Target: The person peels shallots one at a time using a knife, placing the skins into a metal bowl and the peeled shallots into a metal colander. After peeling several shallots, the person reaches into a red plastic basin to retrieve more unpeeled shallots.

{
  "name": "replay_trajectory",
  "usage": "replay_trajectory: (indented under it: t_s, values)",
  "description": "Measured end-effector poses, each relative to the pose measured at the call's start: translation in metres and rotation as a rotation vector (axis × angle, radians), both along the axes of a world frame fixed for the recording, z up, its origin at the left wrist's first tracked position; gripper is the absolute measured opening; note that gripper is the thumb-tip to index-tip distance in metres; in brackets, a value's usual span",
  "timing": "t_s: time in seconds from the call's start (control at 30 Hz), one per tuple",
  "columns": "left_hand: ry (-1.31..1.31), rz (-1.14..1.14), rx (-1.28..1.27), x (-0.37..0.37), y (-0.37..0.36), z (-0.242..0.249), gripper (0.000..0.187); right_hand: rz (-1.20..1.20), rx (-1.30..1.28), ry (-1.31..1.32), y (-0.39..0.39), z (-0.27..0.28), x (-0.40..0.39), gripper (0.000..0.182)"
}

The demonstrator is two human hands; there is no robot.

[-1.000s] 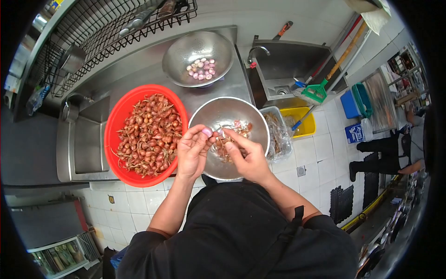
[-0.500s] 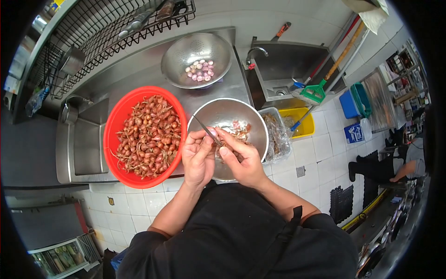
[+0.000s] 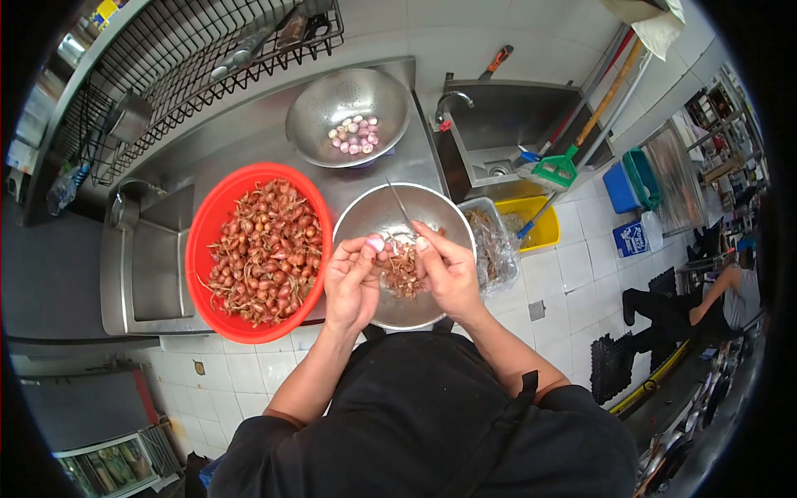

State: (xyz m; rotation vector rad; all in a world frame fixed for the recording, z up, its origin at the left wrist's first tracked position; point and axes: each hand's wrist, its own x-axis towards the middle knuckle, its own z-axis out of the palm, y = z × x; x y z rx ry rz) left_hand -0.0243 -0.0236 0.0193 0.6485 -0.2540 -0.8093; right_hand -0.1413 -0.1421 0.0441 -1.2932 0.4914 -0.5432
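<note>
Close-up, left hand (image 3: 350,280) w/ peeled pink shallot (image 3: 375,245), right hand (image 3: 448,267) w/ thin knife (image 3: 401,207)

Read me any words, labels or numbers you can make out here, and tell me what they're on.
No text can be read.
Blue box on the floor: white print, too blurred to read.
Yellow packet on the wire rack: print too small to read.
Red bowl, metal bowls, hands: no markings.
</note>
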Motion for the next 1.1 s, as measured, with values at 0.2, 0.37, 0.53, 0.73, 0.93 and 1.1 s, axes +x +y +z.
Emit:
replay_trajectory:
  t_s: [0.2, 0.37, 0.53, 0.73, 0.93, 1.1]
  values:
    - [0.009, 0.201, 0.131, 0.083, -0.059, 0.009, 0.025, -0.134, 0.052, 0.089, -0.014, -0.024, -0.001, 0.026]
    - [-0.016, 0.15, 0.405, 0.186, -0.099, -0.008, 0.026, -0.1, -0.078, 0.219, -0.019, -0.051, -0.005, 0.03]
    - [-0.247, -0.235, 0.51, 0.126, -0.046, 0.01, 0.026, -0.053, -0.276, 0.354, -0.018, -0.059, -0.016, 0.032]
    - [-0.528, -0.542, 0.618, 0.08, 0.005, 0.007, 0.035, 0.025, -0.057, 0.196, -0.013, -0.046, -0.014, 0.018]
    - [-0.399, -0.378, 0.426, 0.066, 0.013, 0.039, 0.026, 0.12, 0.026, -0.029, 0.004, -0.017, -0.007, 0.021]
    - [-0.441, -0.146, 0.303, 0.037, 0.017, 0.03, 0.019, 0.184, -0.061, -0.116, 0.011, 0.0, -0.008, 0.038]
